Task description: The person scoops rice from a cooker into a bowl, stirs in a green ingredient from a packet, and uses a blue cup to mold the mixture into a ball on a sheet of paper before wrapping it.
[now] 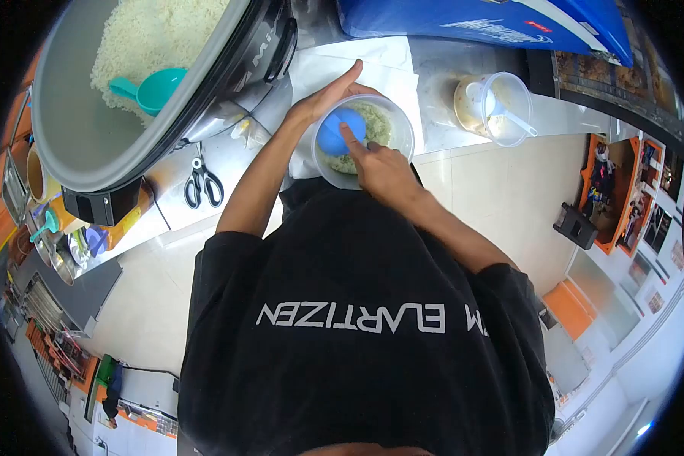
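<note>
A clear round plastic bowl (409,140) with greenish-tinted rice (376,129) inside sits at the counter's front edge, close to my body. My left hand (333,93) wraps the bowl's far left side, its thumb lifted away and its fingers partly hidden behind the rim. Over the bowl's near right side, my right hand (386,171) grips a blue rice paddle (340,137) with a round head, the index finger stretched along it. The paddle's head rests on the rice; its handle is hidden by the hand. White paper (391,53) lies beneath and behind the bowl.
A large pot of white rice (156,34) with a teal scoop (162,90) stands at left. Black-handled scissors (203,185) lie beside it. At right are a clear tub (509,99) with a white spoon (513,118) and a blue box (479,19) behind.
</note>
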A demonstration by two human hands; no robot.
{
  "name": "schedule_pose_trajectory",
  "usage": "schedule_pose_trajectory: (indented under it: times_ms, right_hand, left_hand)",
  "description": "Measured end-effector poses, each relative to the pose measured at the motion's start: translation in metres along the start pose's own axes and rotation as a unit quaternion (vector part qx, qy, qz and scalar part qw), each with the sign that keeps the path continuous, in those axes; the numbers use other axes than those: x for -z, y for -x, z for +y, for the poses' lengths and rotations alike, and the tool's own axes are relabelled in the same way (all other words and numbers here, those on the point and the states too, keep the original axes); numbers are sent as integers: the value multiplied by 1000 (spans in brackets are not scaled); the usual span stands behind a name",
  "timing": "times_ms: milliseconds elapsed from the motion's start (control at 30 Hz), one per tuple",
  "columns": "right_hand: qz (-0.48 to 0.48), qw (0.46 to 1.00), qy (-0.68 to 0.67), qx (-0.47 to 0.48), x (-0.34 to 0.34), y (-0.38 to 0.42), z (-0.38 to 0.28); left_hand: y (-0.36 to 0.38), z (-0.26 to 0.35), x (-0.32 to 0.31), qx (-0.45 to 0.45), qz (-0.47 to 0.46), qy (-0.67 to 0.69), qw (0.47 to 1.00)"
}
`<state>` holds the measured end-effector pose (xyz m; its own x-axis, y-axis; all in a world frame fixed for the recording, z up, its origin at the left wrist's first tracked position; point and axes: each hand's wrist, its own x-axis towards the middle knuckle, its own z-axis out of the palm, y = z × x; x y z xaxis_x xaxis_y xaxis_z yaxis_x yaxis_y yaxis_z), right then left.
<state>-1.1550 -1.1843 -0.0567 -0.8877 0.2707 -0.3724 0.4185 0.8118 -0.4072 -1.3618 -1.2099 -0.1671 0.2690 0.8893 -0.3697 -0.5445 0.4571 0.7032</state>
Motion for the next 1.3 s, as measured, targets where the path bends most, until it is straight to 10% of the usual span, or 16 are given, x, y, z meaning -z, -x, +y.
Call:
schedule_pose_trajectory:
  times_ms: [167,333,567,700,767,900,1000,1300]
  right_hand:
    - [-174,979,-44,93,90,3,28]
    - [-33,991,78,104,87,-1,11]
    - [-33,987,84,-134,38,26,14]
    - [31,982,-170,-79,41,25,22]
    - [-160,810,-436,-357,76,14,1]
    - [-139,819,-430,-353,117,21,-13]
    - [24,961,-229,-150,98,37,8]
    - [32,996,-19,-83,63,8,24]
  left_hand:
    - [-15,-16,3,17,-3,-7,1000]
    - [2,3,-18,25,61,-73,995]
    - [47,-14,-28,-86,95,-65,990]
    - [57,-18,-35,-137,130,34,981]
    - [51,-7,-32,-149,114,33,982]
    - [26,3,-7,-134,116,8,984]
    - [-1,4,6,-91,77,52,991]
    - [-24,-2,4,-72,9,52,996]
